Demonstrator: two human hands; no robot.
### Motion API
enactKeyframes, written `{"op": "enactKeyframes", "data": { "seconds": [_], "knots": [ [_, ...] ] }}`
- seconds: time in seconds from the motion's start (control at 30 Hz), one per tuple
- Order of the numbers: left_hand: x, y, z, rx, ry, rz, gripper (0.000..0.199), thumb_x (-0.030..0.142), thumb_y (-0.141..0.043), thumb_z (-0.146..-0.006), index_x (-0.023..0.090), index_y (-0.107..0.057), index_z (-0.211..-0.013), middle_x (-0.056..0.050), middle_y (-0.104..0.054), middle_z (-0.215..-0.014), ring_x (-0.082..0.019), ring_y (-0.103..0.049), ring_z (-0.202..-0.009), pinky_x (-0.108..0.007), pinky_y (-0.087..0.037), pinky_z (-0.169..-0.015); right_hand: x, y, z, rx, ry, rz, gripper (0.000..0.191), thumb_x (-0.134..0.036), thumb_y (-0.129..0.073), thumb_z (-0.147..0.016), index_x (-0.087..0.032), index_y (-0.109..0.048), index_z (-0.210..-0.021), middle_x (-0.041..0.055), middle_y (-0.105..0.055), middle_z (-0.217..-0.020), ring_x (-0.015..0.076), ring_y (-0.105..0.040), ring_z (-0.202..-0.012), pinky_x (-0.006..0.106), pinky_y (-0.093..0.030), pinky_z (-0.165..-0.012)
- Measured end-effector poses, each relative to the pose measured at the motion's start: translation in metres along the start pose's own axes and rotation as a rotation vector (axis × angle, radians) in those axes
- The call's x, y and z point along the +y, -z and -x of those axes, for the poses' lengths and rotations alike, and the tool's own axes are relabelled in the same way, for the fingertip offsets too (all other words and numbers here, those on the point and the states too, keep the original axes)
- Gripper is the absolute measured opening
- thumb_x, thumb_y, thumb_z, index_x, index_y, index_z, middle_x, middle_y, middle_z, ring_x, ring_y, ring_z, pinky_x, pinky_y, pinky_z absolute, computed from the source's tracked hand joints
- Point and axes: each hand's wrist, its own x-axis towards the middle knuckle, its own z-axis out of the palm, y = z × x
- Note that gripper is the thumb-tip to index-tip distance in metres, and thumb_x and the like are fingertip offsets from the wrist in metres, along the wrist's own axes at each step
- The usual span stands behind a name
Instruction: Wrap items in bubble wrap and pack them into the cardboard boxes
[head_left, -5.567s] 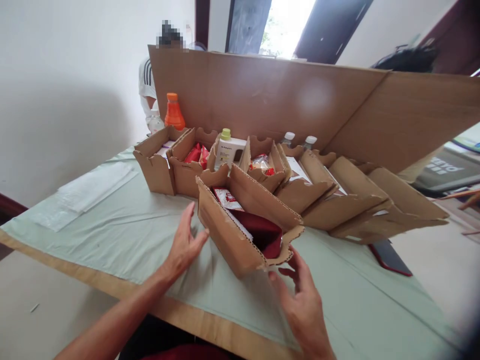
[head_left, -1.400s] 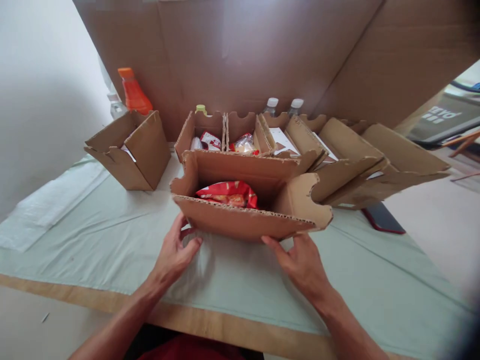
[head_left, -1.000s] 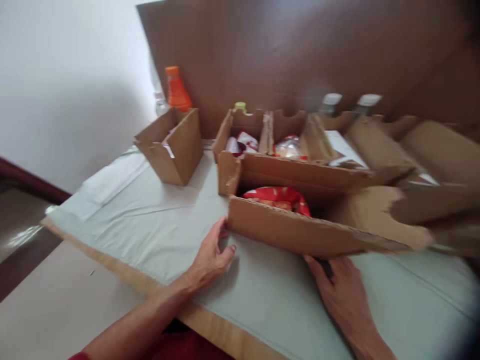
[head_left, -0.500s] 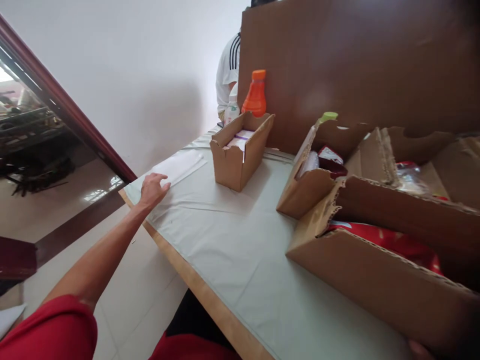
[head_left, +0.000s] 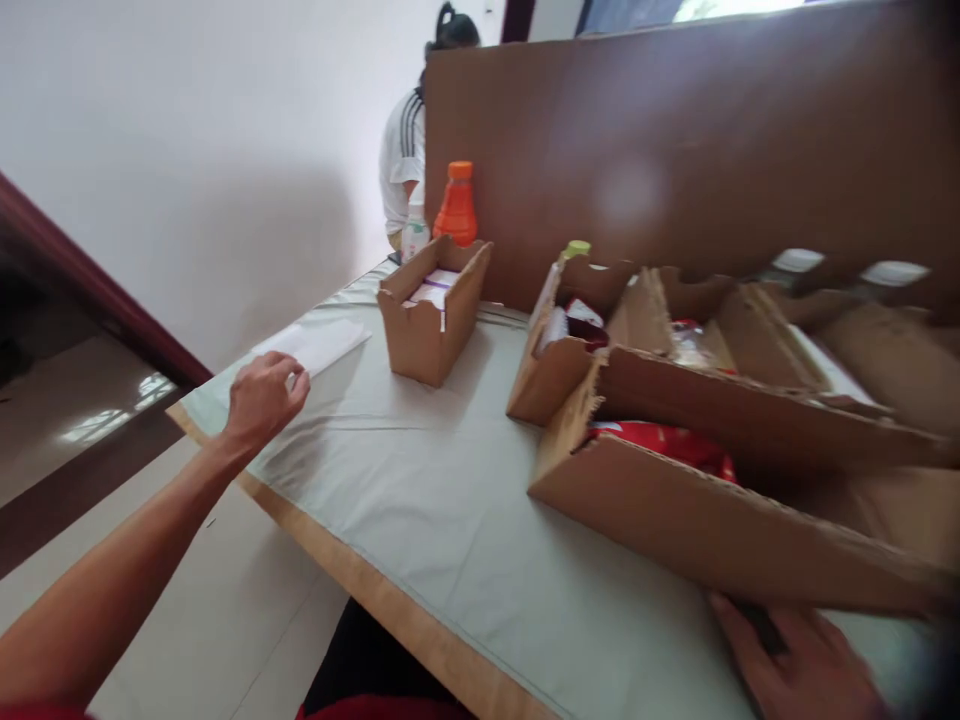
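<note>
My left hand (head_left: 266, 395) is over the table's left end, at the near edge of a flat white sheet (head_left: 330, 345). Its fingers are loosely bent, with a small gap to the thumb, and nothing shows in them. At the lower right, my right hand (head_left: 810, 660) is beside the base of the front cardboard box (head_left: 675, 530). A dark object (head_left: 766, 632) shows between its thumb and fingers, too blurred to name. A red packet (head_left: 667, 445) lies inside that box.
A small cardboard box (head_left: 416, 345) holds white packs. Behind it stand an orange bottle (head_left: 457, 210) and a white bottle (head_left: 415, 235). More open boxes (head_left: 559, 375) line the right, before a tall brown panel (head_left: 660, 140). A person (head_left: 403, 150) is partly hidden behind the panel.
The view has swung right. My left hand has drawn somewhat nearer, its fingers more curled. My right hand, barely visible before, now shows at the lower right.
</note>
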Motion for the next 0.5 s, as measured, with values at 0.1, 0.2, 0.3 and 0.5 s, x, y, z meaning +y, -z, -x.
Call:
{"op": "enactKeyframes", "data": {
  "seconds": [0.1,0.2,0.3,0.5],
  "knots": [
    [0.043,0.014,0.051,0.106,-0.347,0.086,0.021,0.029,-0.053,-0.092,0.019,-0.070,-0.083,-0.010,-0.075,-0.100,-0.026,-0.070,-0.090,-0.038,-0.053,-0.083,0.000,0.019,0.015,0.122,0.071,0.046,0.029,-0.049,-0.049,-0.093,-0.027,-0.066,-0.085,0.0159,-0.075,-0.092,0.0365,-0.073,-0.080,0.050,-0.058,-0.068],
    [0.095,0.019,0.111,0.035,-0.571,0.229,0.017,0.018,-0.052,-0.091,0.020,-0.066,-0.083,-0.007,-0.073,-0.088,-0.021,-0.069,-0.080,-0.033,-0.052,-0.075,-0.018,0.040,0.036,0.228,0.150,-0.024,0.023,-0.037,-0.050,-0.097,-0.022,-0.067,-0.103,0.0161,-0.075,-0.106,0.0348,-0.073,-0.088,0.050,-0.058,-0.078],
    [0.148,0.019,0.163,-0.119,-0.675,0.354,0.018,0.012,-0.049,-0.088,0.020,-0.063,-0.079,-0.005,-0.069,-0.077,-0.020,-0.065,-0.071,-0.033,-0.051,-0.067,-0.058,0.056,0.057,0.181,0.228,-0.157,0.023,-0.030,-0.053,-0.099,-0.022,-0.065,-0.116,0.0129,-0.074,-0.106,0.0307,-0.073,-0.092,0.048,-0.056,-0.085],
    [0.208,0.026,0.218,-0.453,-0.766,0.551,0.014,0.020,-0.056,-0.088,0.018,-0.064,-0.077,-0.007,-0.069,-0.078,-0.024,-0.066,-0.072,-0.039,-0.054,-0.069,-0.143,0.055,0.066,-0.165,0.577,-0.382,0.051,-0.020,-0.054,-0.096,-0.019,-0.048,-0.147,0.0172,-0.062,-0.140,0.0298,-0.061,-0.125,0.045,-0.057,-0.094]
  ]
}}
